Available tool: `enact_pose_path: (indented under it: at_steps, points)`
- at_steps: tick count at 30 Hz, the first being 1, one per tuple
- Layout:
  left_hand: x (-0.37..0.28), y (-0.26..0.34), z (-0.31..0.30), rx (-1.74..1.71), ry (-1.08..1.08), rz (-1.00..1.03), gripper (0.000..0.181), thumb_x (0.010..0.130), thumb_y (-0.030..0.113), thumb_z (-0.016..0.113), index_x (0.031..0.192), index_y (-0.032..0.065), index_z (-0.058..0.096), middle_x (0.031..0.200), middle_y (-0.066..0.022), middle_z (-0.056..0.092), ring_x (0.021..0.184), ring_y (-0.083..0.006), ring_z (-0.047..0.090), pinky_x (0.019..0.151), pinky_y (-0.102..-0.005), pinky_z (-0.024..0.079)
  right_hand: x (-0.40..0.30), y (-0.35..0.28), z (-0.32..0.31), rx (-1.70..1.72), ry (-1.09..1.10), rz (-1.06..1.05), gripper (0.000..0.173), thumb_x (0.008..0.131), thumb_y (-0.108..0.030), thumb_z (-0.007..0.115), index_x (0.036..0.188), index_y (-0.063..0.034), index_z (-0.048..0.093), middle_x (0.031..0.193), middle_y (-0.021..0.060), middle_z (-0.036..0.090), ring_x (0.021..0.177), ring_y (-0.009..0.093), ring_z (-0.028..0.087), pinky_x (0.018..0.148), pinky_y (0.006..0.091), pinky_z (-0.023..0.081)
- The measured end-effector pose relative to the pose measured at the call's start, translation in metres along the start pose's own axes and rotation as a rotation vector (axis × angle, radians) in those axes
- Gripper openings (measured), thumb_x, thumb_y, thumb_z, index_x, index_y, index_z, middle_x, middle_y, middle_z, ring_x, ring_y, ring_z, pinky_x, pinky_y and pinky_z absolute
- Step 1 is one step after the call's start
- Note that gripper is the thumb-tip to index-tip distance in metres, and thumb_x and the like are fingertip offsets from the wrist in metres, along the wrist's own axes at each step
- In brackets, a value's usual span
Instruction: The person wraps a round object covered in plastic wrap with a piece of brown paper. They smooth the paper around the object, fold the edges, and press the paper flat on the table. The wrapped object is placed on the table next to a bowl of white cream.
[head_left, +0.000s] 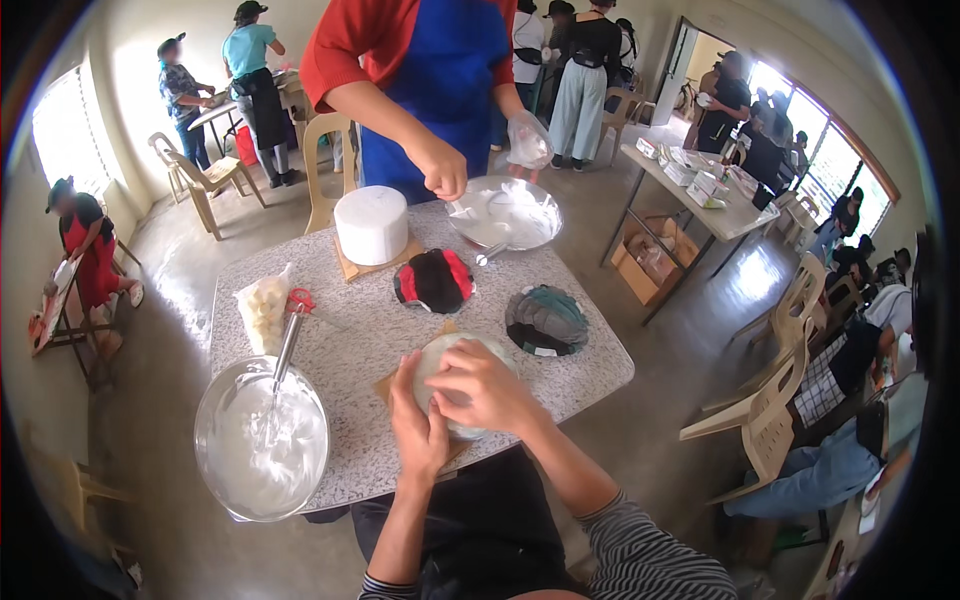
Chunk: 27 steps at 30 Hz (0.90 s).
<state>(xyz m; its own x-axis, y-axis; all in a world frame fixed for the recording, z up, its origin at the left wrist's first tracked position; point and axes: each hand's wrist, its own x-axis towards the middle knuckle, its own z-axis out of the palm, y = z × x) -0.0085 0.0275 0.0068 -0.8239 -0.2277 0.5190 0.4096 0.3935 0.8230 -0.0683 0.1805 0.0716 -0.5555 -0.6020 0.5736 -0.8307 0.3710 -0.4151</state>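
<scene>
My left hand (417, 424) is raised over the near side of a pale round form (491, 345), its thumb apart from its fingers. My right hand (487, 386) reaches across from the right, its bent fingers meeting the left near the thumb. Whether anything small sits between the fingertips is hidden. The form rests on a brown cardboard square (384, 386), and my hands cover much of it. To the left, a metal bowl (204, 442) contains white cream, with a wire whisk (289, 349) standing in it.
Across the speckled table (360, 322), a person in a blue apron (442, 97) works a spatula in a metal pan (556, 214) of white cream. Also here are a white foam cylinder (371, 225), a bag of pale pieces (262, 311), red-handled scissors (300, 300) and two cloth pads (436, 281).
</scene>
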Motion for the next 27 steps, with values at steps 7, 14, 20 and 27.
enact_pose_path:
  at_steps: [7, 14, 20, 27]
  points:
    - [-0.003, 0.001, -0.003, -0.189, 0.054, -0.075, 0.057, 0.109, 0.023, 0.052, 0.159, -0.0043, 0.046, 0.161, -0.0274, 0.056, 0.159, -0.0415, 0.045, 0.131, -0.0532, 0.032, 0.002, 0.004, 0.001, 0.122, 0.078, -0.046, 0.013, 0.082, -0.011, 0.083, 0.092, -0.0039, 0.079, 0.111, 0.0088, 0.072, 0.109, 0.033, 0.068, 0.095, 0.0474, 0.056]
    - [-0.001, -0.008, -0.006, -0.212, 0.047, -0.085, 0.057, 0.103, 0.010, 0.053, 0.158, -0.0045, 0.045, 0.158, -0.0283, 0.058, 0.157, -0.0377, 0.048, 0.130, -0.0514, 0.034, 0.006, -0.007, 0.000, 0.092, -0.003, 0.010, 0.011, 0.078, -0.007, 0.084, 0.087, -0.0055, 0.078, 0.105, 0.0075, 0.073, 0.106, 0.032, 0.069, 0.094, 0.0445, 0.057]
    - [0.005, 0.002, -0.004, -0.219, 0.032, -0.128, 0.064, 0.097, 0.006, 0.057, 0.158, -0.0056, 0.044, 0.158, -0.0262, 0.057, 0.153, -0.0368, 0.051, 0.130, -0.0496, 0.035, 0.005, 0.006, 0.000, 0.112, 0.009, -0.083, 0.010, 0.080, -0.011, 0.082, 0.086, -0.0051, 0.078, 0.107, 0.0103, 0.072, 0.107, 0.032, 0.067, 0.096, 0.0444, 0.057]
    - [0.000, -0.004, -0.002, -0.206, 0.066, -0.114, 0.057, 0.104, 0.015, 0.058, 0.157, -0.0044, 0.048, 0.156, -0.0275, 0.060, 0.150, -0.0418, 0.055, 0.127, -0.0491, 0.039, 0.003, 0.008, 0.002, 0.183, 0.044, -0.072, 0.011, 0.079, -0.011, 0.082, 0.087, -0.0060, 0.077, 0.097, 0.0099, 0.071, 0.103, 0.033, 0.068, 0.098, 0.0475, 0.056]
